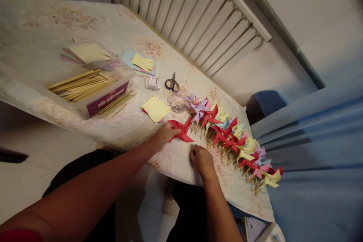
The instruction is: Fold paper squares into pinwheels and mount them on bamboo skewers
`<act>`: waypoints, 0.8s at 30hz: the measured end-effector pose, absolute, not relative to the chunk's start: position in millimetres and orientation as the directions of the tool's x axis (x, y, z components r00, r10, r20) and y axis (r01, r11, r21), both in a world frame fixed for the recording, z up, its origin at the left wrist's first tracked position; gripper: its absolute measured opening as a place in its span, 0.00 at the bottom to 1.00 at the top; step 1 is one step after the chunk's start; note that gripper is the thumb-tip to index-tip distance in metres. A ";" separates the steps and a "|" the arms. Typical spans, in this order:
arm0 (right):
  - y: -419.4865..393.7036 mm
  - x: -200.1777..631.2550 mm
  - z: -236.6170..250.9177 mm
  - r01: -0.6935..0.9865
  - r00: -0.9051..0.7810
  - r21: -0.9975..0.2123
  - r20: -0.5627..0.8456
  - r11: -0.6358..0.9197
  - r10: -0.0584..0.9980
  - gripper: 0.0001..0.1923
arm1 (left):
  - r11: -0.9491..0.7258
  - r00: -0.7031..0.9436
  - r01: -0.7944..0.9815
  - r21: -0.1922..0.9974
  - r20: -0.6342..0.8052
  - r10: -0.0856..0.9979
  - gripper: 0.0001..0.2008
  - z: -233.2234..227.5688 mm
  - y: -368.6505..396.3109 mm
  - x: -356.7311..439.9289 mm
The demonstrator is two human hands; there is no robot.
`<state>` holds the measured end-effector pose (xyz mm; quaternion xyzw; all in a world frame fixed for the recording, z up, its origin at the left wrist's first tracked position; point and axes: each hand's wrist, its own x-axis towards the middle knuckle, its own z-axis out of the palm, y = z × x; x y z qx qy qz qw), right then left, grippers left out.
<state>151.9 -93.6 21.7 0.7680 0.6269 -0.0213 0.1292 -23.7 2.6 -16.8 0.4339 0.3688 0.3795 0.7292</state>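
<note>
My left hand (163, 136) pinches a red paper pinwheel (185, 131) at its middle, just above the tablecloth. No stick shows on this pinwheel. To its right, my right hand (202, 160) rests near the table's front edge with fingers curled closed. Whatever those fingers hold, if anything, is hidden. Beyond the red pinwheel sits a stack of notched paper squares (155, 108), yellow on top. Beside the stack is a small clear dish (177, 105) of tiny metallic pieces. A long row of finished pinwheels on sticks (224, 130) lies to the right of my hands.
A clear plastic box (124, 77) holds wooden sticks (82, 87) and coloured paper, with loose sticks (117, 105) beside it. Black-handled scissors (172, 84), a small white box (152, 83) and more paper sheets (142, 62) lie farther back. A radiator (193, 19) borders the table.
</note>
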 end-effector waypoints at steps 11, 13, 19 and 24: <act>-106.6 160.0 -23.3 0.969 0.231 -0.121 0.138 -0.216 0.963 0.10 | 0.421 0.442 -0.286 0.861 -0.271 0.855 0.12 -13.9 3.1 -20.2; -110.3 161.6 -31.2 0.966 0.219 -0.182 0.214 -0.182 0.952 0.11 | 0.415 0.441 -0.299 0.859 -0.261 0.859 0.12 -14.6 2.9 -20.1; -118.4 164.7 -42.4 0.946 0.183 -0.316 0.354 -0.067 0.917 0.12 | 0.419 0.427 -0.314 0.852 -0.267 0.864 0.13 -15.6 1.6 -18.2; -119.9 165.1 -44.2 0.926 0.194 -0.375 0.363 -0.048 0.912 0.11 | 0.391 0.418 -0.314 0.865 -0.244 0.875 0.13 -14.4 0.5 -16.6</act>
